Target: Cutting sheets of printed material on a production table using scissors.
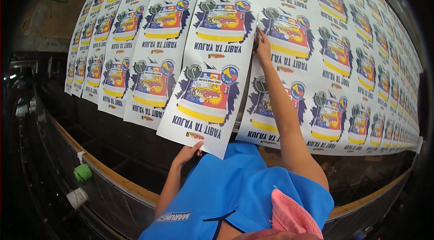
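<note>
The left hand [189, 153] pinches a long, white, colour-printed strip [208, 95] while the right hand [263, 51] grips dark-handled scissors [257, 39], which could veer if the strip slackens.

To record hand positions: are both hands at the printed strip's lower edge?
No: the left hand grips the printed strip at its lower edge; the right hand is farther up.
</note>
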`<state>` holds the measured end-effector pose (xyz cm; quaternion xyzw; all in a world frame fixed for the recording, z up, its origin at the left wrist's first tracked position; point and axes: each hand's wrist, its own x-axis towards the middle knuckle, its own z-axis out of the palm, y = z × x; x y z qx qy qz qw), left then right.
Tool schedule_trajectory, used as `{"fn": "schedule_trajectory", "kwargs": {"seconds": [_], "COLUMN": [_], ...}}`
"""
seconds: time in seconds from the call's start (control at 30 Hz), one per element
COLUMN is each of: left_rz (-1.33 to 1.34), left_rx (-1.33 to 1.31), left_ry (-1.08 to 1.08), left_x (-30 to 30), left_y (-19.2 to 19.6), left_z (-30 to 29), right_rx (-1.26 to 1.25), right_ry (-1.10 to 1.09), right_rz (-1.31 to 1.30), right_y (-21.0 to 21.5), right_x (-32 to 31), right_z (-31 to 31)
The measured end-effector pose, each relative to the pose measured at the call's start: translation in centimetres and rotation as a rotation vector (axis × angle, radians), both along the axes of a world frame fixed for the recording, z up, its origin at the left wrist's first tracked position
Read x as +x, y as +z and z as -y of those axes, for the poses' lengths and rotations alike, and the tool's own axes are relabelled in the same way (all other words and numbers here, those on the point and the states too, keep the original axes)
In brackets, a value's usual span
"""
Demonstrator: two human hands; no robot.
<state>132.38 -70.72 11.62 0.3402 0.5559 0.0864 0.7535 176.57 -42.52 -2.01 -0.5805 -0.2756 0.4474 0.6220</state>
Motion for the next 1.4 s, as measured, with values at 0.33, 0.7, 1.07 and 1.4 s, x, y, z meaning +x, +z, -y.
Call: {"fn": "schedule_trajectory", "kwargs": {"seconds": [0.33,0.7,1.07,1.4], "left_rz": [-0.061,-0.167,-0.02,0.261], "left_rx": [0.006,0.11,-0.121,-0.145], "left_ry": [0.177,0.155,-0.093,-0.399], "left_x": [0.5,-1.0,0.2,10.7], "left_y": [-0.5,-2.8,-6.1,-11.9], "left_z": [1.2,3.1,5.2,9.2], "right_rx": [-0.175,0.134,-0.118,-0.071], "right_ry": [-0.026,0.054,0.081,-0.08], "right_rz": [0.154,-0.073,-0.065,-0.083], "right_y": [3.4,7.1,8.7,10.7], "right_x": [8.1,9.5,8.5,8.9], "right_z": [-18.8,-14.3,20.8,44.9]}}
